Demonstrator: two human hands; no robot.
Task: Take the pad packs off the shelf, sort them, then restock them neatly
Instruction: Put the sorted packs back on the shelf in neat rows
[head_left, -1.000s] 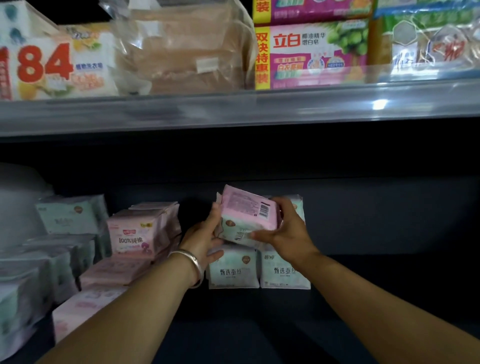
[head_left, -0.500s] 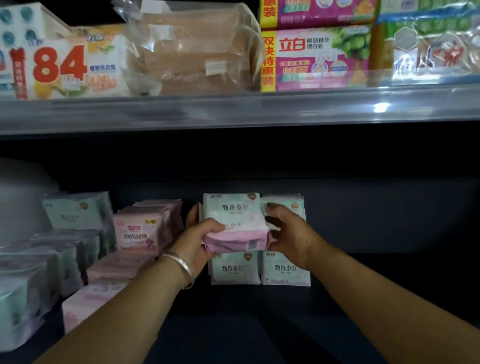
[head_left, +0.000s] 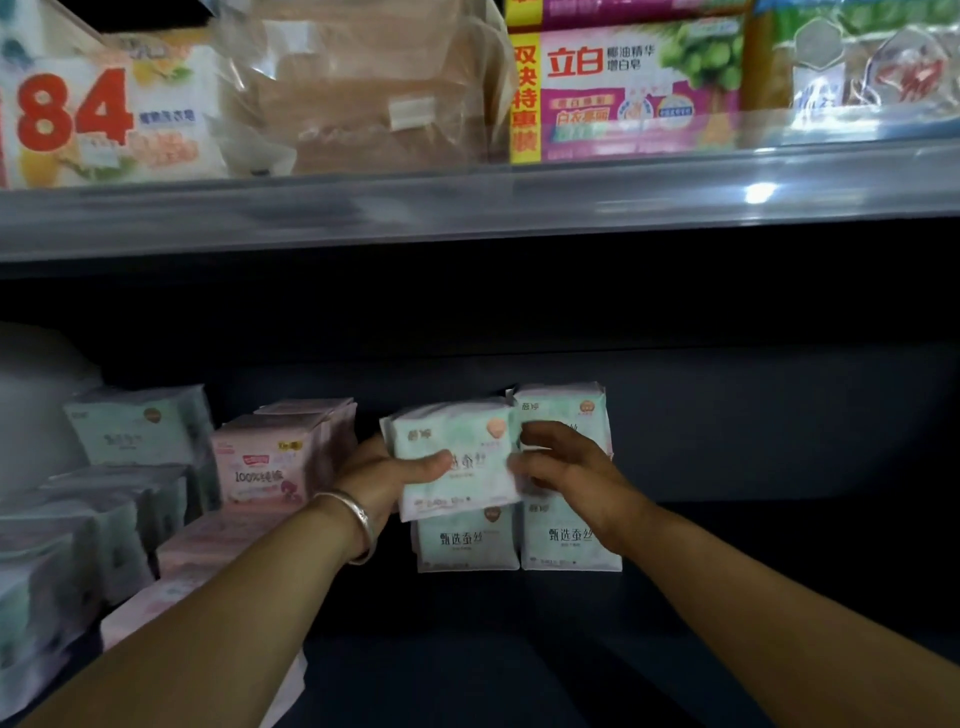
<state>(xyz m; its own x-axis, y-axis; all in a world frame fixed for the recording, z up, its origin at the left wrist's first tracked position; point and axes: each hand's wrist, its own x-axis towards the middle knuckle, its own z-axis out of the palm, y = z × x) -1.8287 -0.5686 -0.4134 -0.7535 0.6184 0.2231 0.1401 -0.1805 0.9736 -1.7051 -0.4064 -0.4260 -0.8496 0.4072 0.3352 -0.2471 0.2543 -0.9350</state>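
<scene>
Since a second ago the mint-green pack (head_left: 452, 457) has turned from showing its pink barcoded back at a tilt to facing front, printed side toward the camera, and now stands nearly upright on top of the lower-left pack (head_left: 466, 540) of the little green stack. Left hand (head_left: 387, 467) wraps the pack's left edge, thumb across the front and fingers hidden behind it; a silver bangle (head_left: 353, 522) sits on that wrist. Right hand (head_left: 566, 470) has its fingertips curled against the pack's right edge, where it meets the neighbouring upper pack (head_left: 563, 410) just beyond the knuckles, with another green pack (head_left: 571, 540) directly below the palm. Whether the right hand truly pinches or only nudges is hard to tell, but the fingers look bent onto the wrapper. Judging by its puffy film wrapper, the pack is light, soft and a bit slippery, so it likely squashes rather than breaks; holding it by both side edges, as here, seems the surest way to square it up. Pink packs (head_left: 265, 462) stand well to the left of the left wrist.
</scene>
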